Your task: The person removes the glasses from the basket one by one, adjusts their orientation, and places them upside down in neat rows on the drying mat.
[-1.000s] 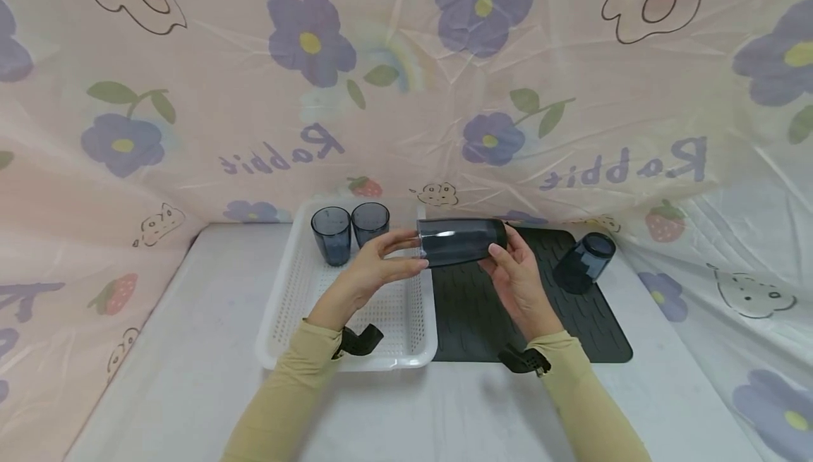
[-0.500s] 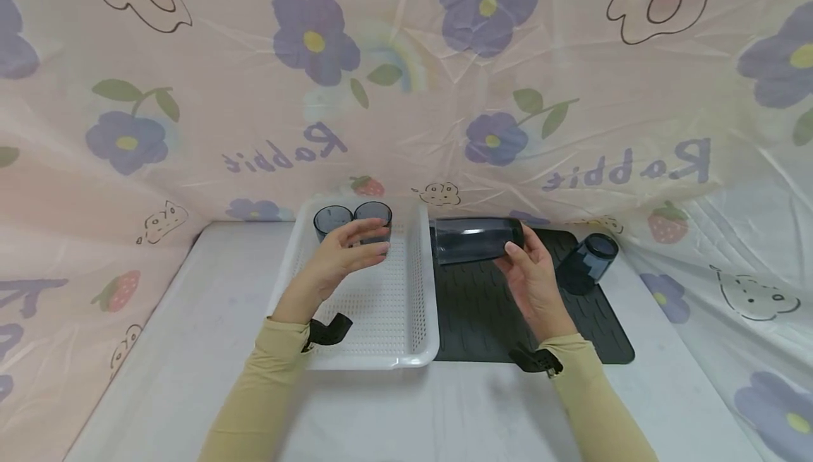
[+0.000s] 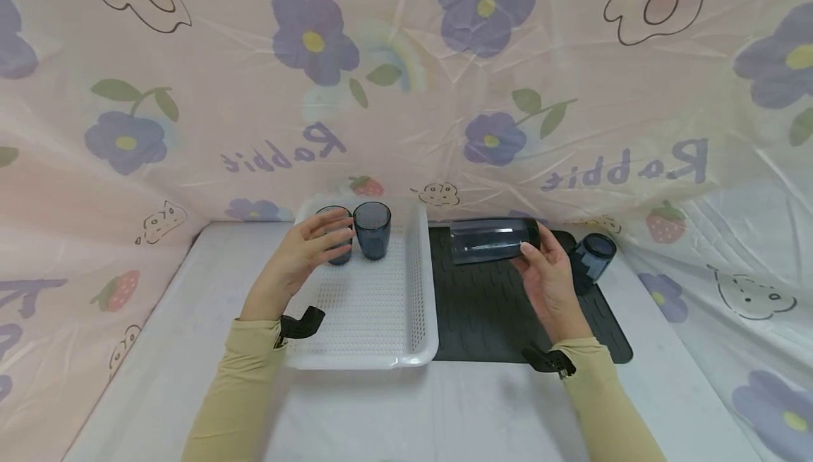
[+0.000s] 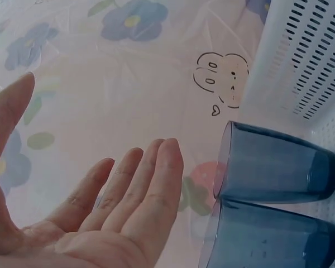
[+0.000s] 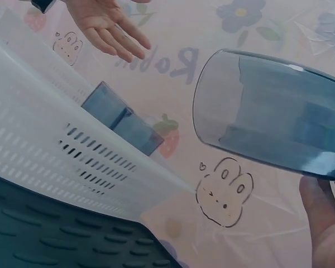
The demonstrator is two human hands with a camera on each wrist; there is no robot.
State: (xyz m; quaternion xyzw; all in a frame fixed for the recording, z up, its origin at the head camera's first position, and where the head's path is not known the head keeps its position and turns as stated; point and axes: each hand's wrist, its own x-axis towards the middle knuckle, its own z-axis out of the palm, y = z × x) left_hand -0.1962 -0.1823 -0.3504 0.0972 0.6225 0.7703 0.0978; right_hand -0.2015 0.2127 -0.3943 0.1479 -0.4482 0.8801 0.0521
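Note:
My right hand (image 3: 549, 286) holds a dark blue see-through drinking glass (image 3: 489, 242) by its base end. The glass lies sideways above the black mat, its mouth facing left; the right wrist view shows its clear rim. My left hand (image 3: 301, 257) is over the left part of the white basket, palm turned inward and fingers extended with nothing in them. Behind it, partly hidden, stands one glass (image 3: 341, 254), with a second glass (image 3: 372, 233) right beside it, both upright in the basket. Another glass (image 3: 597, 254) stands mouth down on the mat, behind the right hand.
The white perforated basket (image 3: 427, 293) sits at centre left on a white-covered table (image 3: 406, 412). To its right lies a black ridged drying mat (image 3: 483, 321). A printed flowery sheet (image 3: 406, 123) rises behind and at both sides.
My left hand has let go of the held glass's mouth and moved left over the basket. My right hand has carried that glass to the right, still sideways.

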